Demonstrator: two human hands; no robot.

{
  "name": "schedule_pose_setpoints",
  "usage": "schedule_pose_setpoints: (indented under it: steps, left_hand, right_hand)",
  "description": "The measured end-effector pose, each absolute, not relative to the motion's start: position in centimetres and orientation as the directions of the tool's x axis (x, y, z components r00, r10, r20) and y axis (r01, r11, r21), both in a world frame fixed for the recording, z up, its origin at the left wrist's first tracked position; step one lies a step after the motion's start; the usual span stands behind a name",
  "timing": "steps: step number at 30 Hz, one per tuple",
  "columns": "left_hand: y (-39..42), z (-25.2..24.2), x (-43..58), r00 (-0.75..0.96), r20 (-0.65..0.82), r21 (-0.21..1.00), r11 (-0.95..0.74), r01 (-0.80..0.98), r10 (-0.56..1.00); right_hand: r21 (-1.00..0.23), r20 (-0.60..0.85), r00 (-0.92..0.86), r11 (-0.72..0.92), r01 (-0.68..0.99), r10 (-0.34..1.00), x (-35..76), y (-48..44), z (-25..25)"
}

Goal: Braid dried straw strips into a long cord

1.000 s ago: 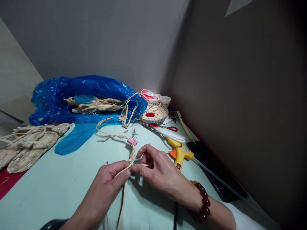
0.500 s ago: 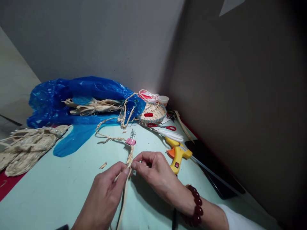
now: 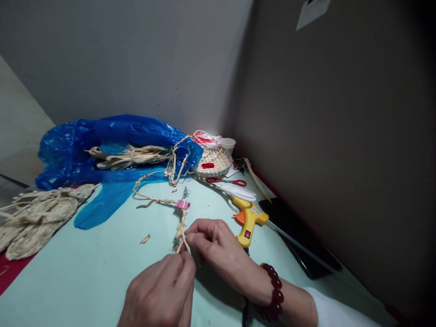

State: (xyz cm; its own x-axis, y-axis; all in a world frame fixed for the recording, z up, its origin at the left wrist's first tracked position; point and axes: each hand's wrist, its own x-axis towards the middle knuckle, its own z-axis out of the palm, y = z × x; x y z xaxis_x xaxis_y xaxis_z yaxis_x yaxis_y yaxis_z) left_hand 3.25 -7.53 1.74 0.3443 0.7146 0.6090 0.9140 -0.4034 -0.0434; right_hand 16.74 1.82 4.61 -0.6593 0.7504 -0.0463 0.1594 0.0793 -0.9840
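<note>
A pale straw braid (image 3: 181, 223) runs toward me from a pink binder clip (image 3: 183, 204) that grips it on the tabletop. My right hand (image 3: 214, 247) pinches the braid's strands at the near end between thumb and forefinger. Just below it, my left hand (image 3: 160, 288) is closed on a strand, its back turned up and its fingertips mostly hidden. Beyond the clip, a finished length of thin braid (image 3: 150, 196) curves left and back toward a blue plastic bag.
The blue bag (image 3: 78, 136) holds a bundle of dry straw (image 3: 136, 156). At the left lie woven straw slippers (image 3: 44, 218). To the right are a yellow glue gun (image 3: 250, 222), red-handled scissors (image 3: 238, 183), a woven basket (image 3: 221, 165), a paper cup (image 3: 228, 144) and a black tablet-like slab (image 3: 306, 254).
My left hand has moved toward me and turned over, pulling a strand down. The right hand keeps its pinch on the braid. The whole view has shifted slightly.
</note>
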Motion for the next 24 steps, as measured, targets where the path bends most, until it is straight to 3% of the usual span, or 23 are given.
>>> schedule_pose_setpoints:
  steps: [3, 5, 7, 9, 12, 15, 19, 24]
  left_hand:
    - [-7.6, 1.5, 3.6, 0.405, 0.56, -0.118, -0.414, 0.903, 0.723]
    - [-7.6, 1.8, 3.7, 0.391, 0.536, -0.059, -0.429, 0.901, 0.748]
    - [-7.6, 2.5, 3.6, 0.283, 0.532, 0.127, -0.406, 0.905, 0.798]
    - [-7.3, 3.5, 3.2, 0.077, 0.479, 0.408, -0.3, 0.863, 0.874]
    - [-6.3, 4.9, 2.4, -0.212, 0.204, 0.747, -0.012, 0.664, 0.956]
    - [-5.2, 5.0, 2.1, -0.19, -0.085, 0.937, 0.143, 0.318, 0.978]
    - [-4.2, 3.6, 2.3, -0.042, -0.249, 0.966, 0.246, -0.079, 0.968]
    - [-4.3, 2.8, 2.3, -0.051, -0.252, 0.968, 0.251, -0.026, 0.966]
  right_hand:
    - [-0.995, -0.1, -0.689, -0.093, 0.047, 0.718, 16.5, 1.9, 4.3]
    - [-0.981, -0.147, -0.687, -0.196, 0.007, 0.712, 16.3, 2.0, 4.2]
    - [-0.977, -0.15, -0.676, -0.211, -0.007, 0.721, 16.3, 2.0, 4.2]
    - [-0.982, -0.118, -0.673, -0.186, -0.03, 0.73, 16.3, 2.0, 4.3]
    - [-0.986, -0.076, -0.675, -0.155, -0.058, 0.734, 16.4, 2.0, 4.3]
    - [-0.993, -0.04, -0.684, -0.102, -0.05, 0.728, 16.4, 1.9, 4.1]
    - [-0.991, 0.033, -0.673, 0.112, 0.075, 0.739, 16.5, 1.8, 4.4]
    - [-0.905, 0.108, -0.698, 0.36, 0.226, 0.708, 17.3, 1.7, 5.1]
